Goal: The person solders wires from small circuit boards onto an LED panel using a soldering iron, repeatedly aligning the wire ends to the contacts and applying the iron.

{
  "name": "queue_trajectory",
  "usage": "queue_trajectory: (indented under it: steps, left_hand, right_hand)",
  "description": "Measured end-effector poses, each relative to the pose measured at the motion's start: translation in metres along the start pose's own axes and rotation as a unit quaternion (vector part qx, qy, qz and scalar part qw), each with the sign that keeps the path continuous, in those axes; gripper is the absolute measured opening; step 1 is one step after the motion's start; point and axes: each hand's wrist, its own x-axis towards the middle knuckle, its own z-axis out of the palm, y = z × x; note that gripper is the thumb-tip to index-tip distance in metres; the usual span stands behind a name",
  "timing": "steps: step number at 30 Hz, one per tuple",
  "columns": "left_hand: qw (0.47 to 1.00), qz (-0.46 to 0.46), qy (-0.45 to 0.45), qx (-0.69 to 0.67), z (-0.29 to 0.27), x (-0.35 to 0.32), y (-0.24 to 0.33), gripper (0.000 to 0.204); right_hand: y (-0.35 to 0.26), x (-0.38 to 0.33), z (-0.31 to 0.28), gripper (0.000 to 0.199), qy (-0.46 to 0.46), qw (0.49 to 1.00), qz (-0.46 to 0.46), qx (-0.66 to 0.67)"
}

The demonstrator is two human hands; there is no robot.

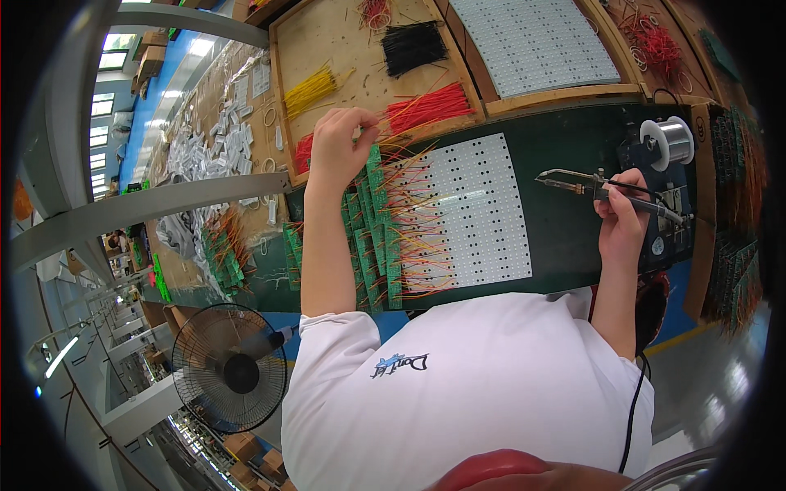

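My right hand (pixel 625 214) grips a soldering iron (pixel 647 204) with a metal guide arm, its tip pointing left above the green bench top. My left hand (pixel 340 143) is raised at the wooden tray's near edge, thumb and fingers pinched together beside a pile of red wires (pixel 430 108); whatever sits in the pinch is too small to make out. Below it lie rows of narrow green circuit boards (pixel 378 229), with red and yellow wires running from them across a white panel dotted with black and pale spots (pixel 487 217).
The wooden tray (pixel 360 49) also holds yellow wires (pixel 309 92) and black wires (pixel 413 47). A solder spool (pixel 673 141) stands at the right, near stacked wired boards (pixel 735 204). A second dotted panel (pixel 536 41) lies at the back. White plastic parts (pixel 225 143) and a fan (pixel 229 368) are left.
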Motion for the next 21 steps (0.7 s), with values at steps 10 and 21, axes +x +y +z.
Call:
queue_trajectory:
  steps: [10, 21]
  left_hand:
    - [0.989, 0.034, -0.038, 0.137, 0.009, 0.010, 0.005, 0.011]
    - [0.996, 0.061, -0.054, -0.030, 0.001, 0.002, 0.013, 0.011]
  right_hand:
    - [0.001, -0.005, 0.005, 0.013, -0.002, 1.000, 0.002, 0.006]
    - [-0.002, 0.002, 0.013, 0.014, -0.019, 1.000, -0.005, -0.020]
